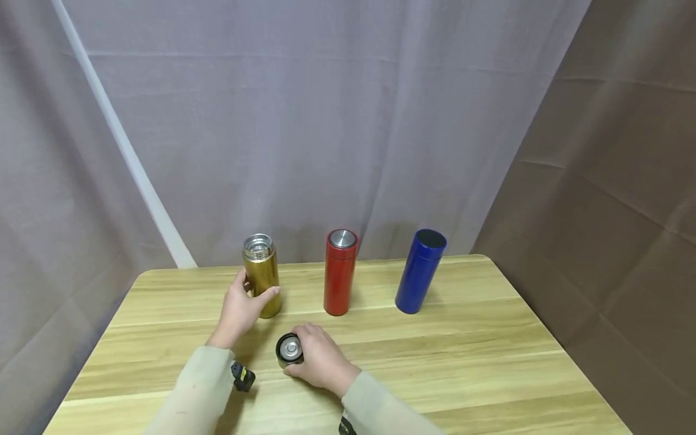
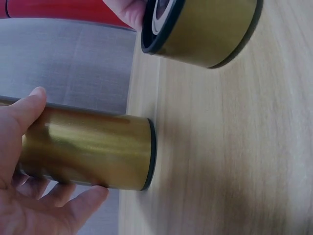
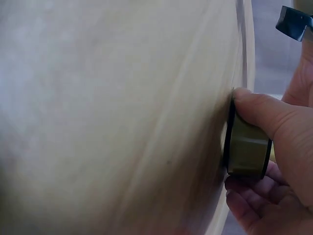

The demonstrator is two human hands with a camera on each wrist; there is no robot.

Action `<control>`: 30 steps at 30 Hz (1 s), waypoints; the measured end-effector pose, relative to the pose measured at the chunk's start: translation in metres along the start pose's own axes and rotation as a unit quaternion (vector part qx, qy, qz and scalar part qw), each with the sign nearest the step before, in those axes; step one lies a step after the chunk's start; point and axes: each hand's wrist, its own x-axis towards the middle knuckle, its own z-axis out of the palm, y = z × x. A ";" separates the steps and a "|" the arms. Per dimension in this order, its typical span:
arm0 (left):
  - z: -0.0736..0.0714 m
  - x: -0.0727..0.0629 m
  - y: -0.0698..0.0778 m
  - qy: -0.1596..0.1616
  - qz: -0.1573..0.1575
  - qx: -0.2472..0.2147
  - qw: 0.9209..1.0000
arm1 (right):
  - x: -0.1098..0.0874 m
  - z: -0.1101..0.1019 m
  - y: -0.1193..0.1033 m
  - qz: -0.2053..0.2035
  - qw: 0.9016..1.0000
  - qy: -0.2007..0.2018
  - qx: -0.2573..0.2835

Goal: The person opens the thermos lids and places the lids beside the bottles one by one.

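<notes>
Our left hand (image 1: 239,308) is gripping an uncapped, cylindrical gold metal bottle (image 1: 263,273), our right hand (image 1: 321,357) a round gold-and-black lid (image 1: 290,348).

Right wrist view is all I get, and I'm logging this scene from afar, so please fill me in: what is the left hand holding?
Observer: The left hand grips the side of an open gold bottle.
Operator: Thanks. I see the lid in the right hand only edge-on. Which way does its inside face?
Observer: Upward; the head view shows its round metal inner part.
Operator: Any other bottles out there?
Observer: Two: a red bottle to the right of the gold one, and a blue bottle farther right.
</notes>
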 end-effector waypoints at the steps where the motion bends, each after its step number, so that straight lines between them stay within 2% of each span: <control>1: 0.001 0.000 0.000 -0.002 0.002 0.000 1.000 | 0.000 0.000 0.001 0.001 1.000 0.003 0.000; 9: 0.005 -0.001 -0.004 -0.004 0.005 -0.005 1.000 | -0.004 0.000 0.000 0.006 1.000 0.019 -0.017; 23: -0.002 0.003 -0.003 -0.013 0.014 -0.005 1.000 | 0.000 -0.003 -0.007 0.021 0.999 0.022 -0.026; 27: -0.002 -0.005 0.001 -0.025 0.014 0.032 0.999 | -0.004 -0.003 -0.003 0.022 1.000 0.012 -0.014; 30: -0.006 -0.022 0.004 -0.031 0.014 0.074 0.997 | -0.015 -0.013 0.003 0.027 0.999 0.020 0.023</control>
